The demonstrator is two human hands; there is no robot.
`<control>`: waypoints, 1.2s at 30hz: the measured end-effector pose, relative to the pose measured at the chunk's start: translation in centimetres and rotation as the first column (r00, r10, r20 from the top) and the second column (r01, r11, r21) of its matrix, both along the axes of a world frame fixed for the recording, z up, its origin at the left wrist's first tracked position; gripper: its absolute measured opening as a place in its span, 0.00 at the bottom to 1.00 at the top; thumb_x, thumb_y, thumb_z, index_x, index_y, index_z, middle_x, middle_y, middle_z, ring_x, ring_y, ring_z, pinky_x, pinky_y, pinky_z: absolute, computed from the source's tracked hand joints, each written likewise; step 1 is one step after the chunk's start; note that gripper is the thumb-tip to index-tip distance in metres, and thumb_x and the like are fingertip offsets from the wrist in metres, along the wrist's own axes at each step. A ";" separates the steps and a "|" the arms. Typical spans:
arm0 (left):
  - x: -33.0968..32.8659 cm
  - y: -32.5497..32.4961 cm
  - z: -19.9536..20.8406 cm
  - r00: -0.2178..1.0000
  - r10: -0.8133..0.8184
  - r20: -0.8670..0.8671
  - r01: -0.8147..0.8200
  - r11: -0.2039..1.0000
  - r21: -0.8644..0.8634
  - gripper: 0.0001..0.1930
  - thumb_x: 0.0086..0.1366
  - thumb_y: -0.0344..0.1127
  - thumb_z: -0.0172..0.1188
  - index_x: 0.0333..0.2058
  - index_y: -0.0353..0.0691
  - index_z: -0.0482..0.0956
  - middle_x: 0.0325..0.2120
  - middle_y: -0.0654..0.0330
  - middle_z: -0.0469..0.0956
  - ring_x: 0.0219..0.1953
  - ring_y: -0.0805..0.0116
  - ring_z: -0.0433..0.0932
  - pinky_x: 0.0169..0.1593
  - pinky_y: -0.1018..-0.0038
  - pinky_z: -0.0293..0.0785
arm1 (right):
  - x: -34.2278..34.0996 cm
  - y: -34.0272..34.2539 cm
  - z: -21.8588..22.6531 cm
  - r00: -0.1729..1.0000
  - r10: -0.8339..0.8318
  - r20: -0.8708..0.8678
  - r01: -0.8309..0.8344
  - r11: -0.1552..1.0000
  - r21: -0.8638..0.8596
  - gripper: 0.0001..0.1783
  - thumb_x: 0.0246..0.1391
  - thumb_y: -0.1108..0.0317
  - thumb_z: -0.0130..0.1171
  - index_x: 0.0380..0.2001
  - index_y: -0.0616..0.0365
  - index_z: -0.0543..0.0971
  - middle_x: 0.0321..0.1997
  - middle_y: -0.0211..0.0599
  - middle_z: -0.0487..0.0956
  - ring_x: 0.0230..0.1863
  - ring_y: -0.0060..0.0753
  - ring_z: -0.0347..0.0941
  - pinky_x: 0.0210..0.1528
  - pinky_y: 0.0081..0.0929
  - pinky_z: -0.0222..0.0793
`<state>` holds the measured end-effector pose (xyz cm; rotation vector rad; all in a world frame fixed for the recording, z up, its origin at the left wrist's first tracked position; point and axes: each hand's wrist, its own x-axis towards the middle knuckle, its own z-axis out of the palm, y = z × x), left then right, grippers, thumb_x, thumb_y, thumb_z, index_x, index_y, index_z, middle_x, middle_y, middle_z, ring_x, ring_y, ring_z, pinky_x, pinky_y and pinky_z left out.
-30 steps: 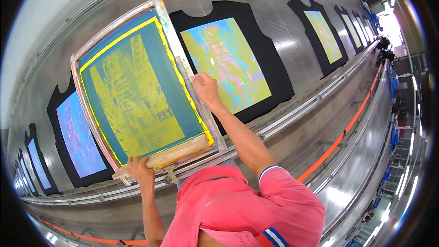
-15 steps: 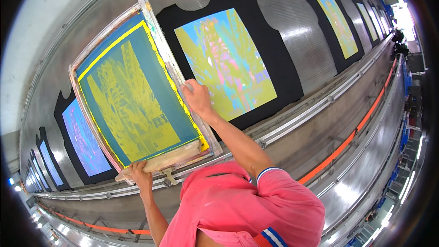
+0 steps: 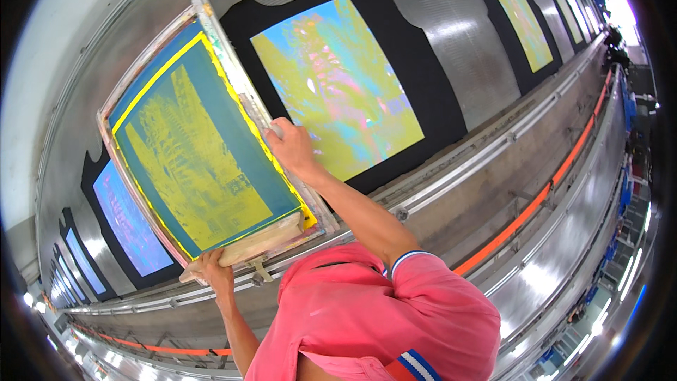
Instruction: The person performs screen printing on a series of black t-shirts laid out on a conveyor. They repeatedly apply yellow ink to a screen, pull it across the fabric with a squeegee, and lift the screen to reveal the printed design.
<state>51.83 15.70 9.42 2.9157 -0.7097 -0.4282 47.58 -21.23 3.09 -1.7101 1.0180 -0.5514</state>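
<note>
My right hand [image 3: 290,147] is closed around the right rail of a screen-printing frame [image 3: 243,88]. This frame has blue mesh with a yellow-green image area and yellow tape along its edges. At its near left corner my left hand [image 3: 216,272] is wrapped over the end of a wooden squeegee [image 3: 257,243], which lies across the near end of the screen. Whether those fingers also grip the frame underneath is hidden. Just right of the frame, a black T-shirt [image 3: 441,92] lies flat with a multicoloured print [image 3: 338,92].
A long metal printing table [image 3: 469,49] carries more black shirts with prints [image 3: 132,219] on both sides. A metal rail [image 3: 465,182] runs along its near edge, with a small metal clamp [image 3: 262,270] beside the frame. An orange bar [image 3: 543,194] runs beyond, next to another metal table [image 3: 539,275].
The view has shifted slightly, so frame, shirts and hands sit a little farther left. Both hands keep the same hold, and the squeegee stays at the near end of the screen.
</note>
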 end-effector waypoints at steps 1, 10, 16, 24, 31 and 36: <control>-0.1 0.0 -0.1 1.000 0.002 -0.013 -0.003 1.000 -0.026 0.13 0.50 0.27 0.63 0.37 0.44 0.85 0.40 0.60 0.81 0.54 0.52 0.70 0.62 0.30 0.40 | 0.0 0.1 -0.5 1.000 -0.009 0.007 0.009 1.000 -0.020 0.14 0.55 0.61 0.61 0.36 0.61 0.79 0.13 0.51 0.73 0.17 0.53 0.73 0.23 0.43 0.64; -0.5 0.1 -0.3 0.998 -0.004 0.056 0.003 1.000 0.017 0.12 0.51 0.29 0.62 0.36 0.44 0.85 0.38 0.61 0.81 0.52 0.54 0.71 0.63 0.32 0.40 | -0.4 0.4 -0.2 1.000 -0.026 0.014 0.026 0.999 -0.019 0.13 0.53 0.62 0.62 0.35 0.61 0.79 0.11 0.50 0.71 0.14 0.48 0.71 0.20 0.42 0.61; -0.7 -0.6 0.1 0.998 0.020 0.053 -0.022 0.999 0.039 0.13 0.51 0.27 0.61 0.36 0.46 0.85 0.39 0.64 0.80 0.53 0.56 0.71 0.62 0.27 0.35 | -0.6 0.4 -0.1 1.000 -0.025 -0.003 0.025 0.999 -0.023 0.14 0.53 0.60 0.62 0.36 0.61 0.79 0.12 0.51 0.72 0.17 0.51 0.73 0.22 0.43 0.63; -0.4 0.6 -0.6 1.000 0.009 0.024 -0.009 1.000 0.000 0.13 0.51 0.28 0.63 0.36 0.47 0.85 0.40 0.65 0.80 0.53 0.57 0.71 0.62 0.27 0.35 | -0.6 0.5 0.1 1.000 -0.019 -0.004 0.020 0.999 0.033 0.14 0.53 0.60 0.61 0.35 0.60 0.80 0.19 0.56 0.77 0.24 0.57 0.77 0.27 0.46 0.69; -0.6 -0.6 0.3 0.999 0.026 0.046 -0.028 0.999 0.037 0.12 0.50 0.29 0.63 0.36 0.46 0.85 0.38 0.64 0.81 0.52 0.57 0.72 0.63 0.31 0.38 | -0.6 0.3 0.4 1.000 -0.022 -0.015 0.023 0.999 0.045 0.15 0.53 0.59 0.62 0.35 0.61 0.80 0.16 0.55 0.75 0.21 0.55 0.75 0.25 0.45 0.66; -0.6 -0.8 0.4 0.998 0.035 0.049 -0.037 0.999 0.040 0.11 0.51 0.29 0.62 0.35 0.45 0.85 0.38 0.64 0.80 0.51 0.57 0.72 0.63 0.32 0.37 | -0.5 0.3 0.5 0.999 -0.025 -0.023 0.026 0.999 0.033 0.15 0.52 0.61 0.63 0.36 0.62 0.79 0.13 0.53 0.73 0.17 0.52 0.73 0.22 0.44 0.63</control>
